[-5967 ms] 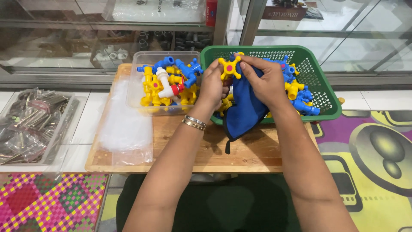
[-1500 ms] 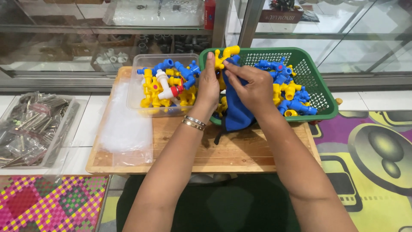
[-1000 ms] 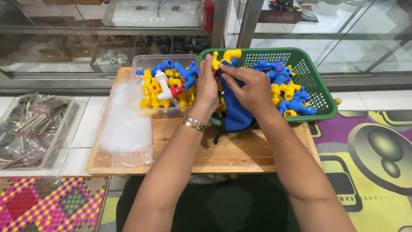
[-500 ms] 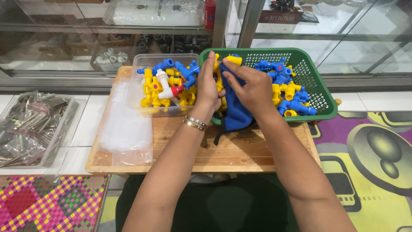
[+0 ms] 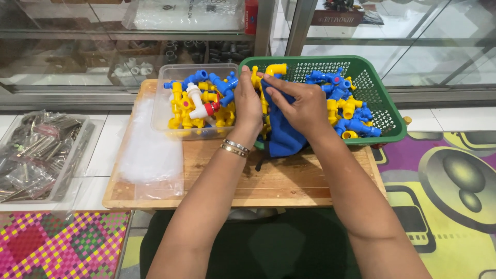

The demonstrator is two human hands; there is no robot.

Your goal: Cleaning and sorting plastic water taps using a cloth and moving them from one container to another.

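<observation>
My left hand [image 5: 248, 106] holds a yellow plastic tap [image 5: 273, 69] over the near left corner of the green basket [image 5: 385, 106]. My right hand [image 5: 302, 106] presses a blue cloth [image 5: 281, 139] against that tap. The cloth hangs down over the basket's front rim onto the wooden board [image 5: 279, 178]. Several blue and yellow taps [image 5: 343, 103] lie in the basket. Left of it, a clear plastic tub [image 5: 160, 106] holds more yellow, blue and white taps [image 5: 199, 101].
A clear plastic sheet [image 5: 150, 150] lies on the board's left part. A tray of bagged metal parts [image 5: 36, 152] sits on the floor at the left. Glass display cabinets [image 5: 155, 46] stand behind the board. A patterned mat [image 5: 444, 175] lies at the right.
Six seconds ago the tap was held higher with its red handle showing. Now both hands sit lower over the basket's left corner, the cloth wrapped closer around the tap.
</observation>
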